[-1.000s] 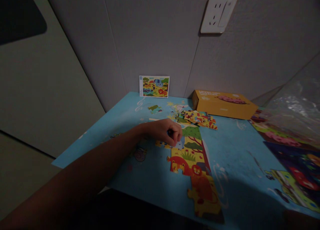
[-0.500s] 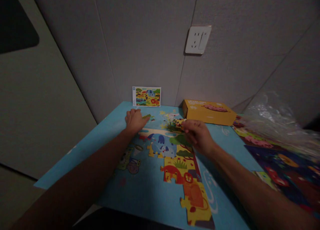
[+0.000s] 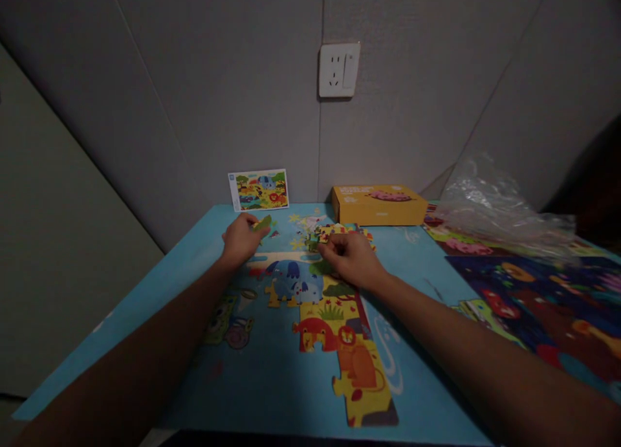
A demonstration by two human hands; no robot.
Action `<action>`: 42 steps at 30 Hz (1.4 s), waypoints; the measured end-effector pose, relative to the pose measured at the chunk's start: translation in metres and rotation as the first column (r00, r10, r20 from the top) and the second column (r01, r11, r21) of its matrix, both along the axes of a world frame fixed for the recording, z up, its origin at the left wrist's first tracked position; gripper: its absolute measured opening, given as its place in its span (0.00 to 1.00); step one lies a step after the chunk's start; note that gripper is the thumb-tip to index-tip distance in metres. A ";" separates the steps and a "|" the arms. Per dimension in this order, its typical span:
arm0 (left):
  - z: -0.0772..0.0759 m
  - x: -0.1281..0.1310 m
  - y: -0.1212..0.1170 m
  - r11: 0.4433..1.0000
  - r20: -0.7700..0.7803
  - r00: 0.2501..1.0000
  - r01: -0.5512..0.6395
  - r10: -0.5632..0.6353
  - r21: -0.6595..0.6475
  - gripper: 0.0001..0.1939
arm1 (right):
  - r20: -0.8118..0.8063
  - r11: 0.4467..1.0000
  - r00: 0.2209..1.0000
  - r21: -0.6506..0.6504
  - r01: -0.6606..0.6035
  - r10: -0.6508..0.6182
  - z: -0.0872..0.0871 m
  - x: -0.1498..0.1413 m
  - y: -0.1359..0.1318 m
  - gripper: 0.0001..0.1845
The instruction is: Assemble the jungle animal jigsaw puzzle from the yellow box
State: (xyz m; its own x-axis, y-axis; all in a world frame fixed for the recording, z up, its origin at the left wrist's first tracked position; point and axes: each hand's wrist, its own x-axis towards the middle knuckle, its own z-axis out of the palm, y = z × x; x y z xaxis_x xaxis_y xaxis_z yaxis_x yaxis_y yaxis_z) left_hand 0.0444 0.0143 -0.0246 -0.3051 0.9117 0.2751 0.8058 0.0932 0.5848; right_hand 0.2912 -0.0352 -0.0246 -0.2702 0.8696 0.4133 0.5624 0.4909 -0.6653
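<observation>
My left hand (image 3: 240,241) pinches a green puzzle piece (image 3: 263,224), tilted up at the fingertips over the back left of the table. Closed in a pinch, my right hand (image 3: 353,258) is above the upper right of the partly joined puzzle (image 3: 330,313). Its fingertips meet beside a small green piece; anything between them is too small to make out. Just behind that hand lie loose yellow and red puzzle pieces (image 3: 342,228). Blue elephants, an orange lion and another red-orange animal show on the joined part.
A picture card (image 3: 259,190) leans on the wall at the back left. An orange box (image 3: 381,207) stands at the back. On the right are a clear plastic bag (image 3: 499,207) and a dark blue picture sheet (image 3: 543,305). The blue tabletop (image 3: 160,292) has printed cartoon figures.
My left hand has raised the green piece off the table. My right hand has come nearer, from beside the loose pieces to in front of them. The view has turned right.
</observation>
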 end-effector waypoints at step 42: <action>0.002 0.036 -0.031 0.797 -0.193 0.856 0.517 -0.479 0.312 0.16 | -0.455 0.982 0.871 -0.067 0.175 -0.186 -0.013 0.002 0.015 0.22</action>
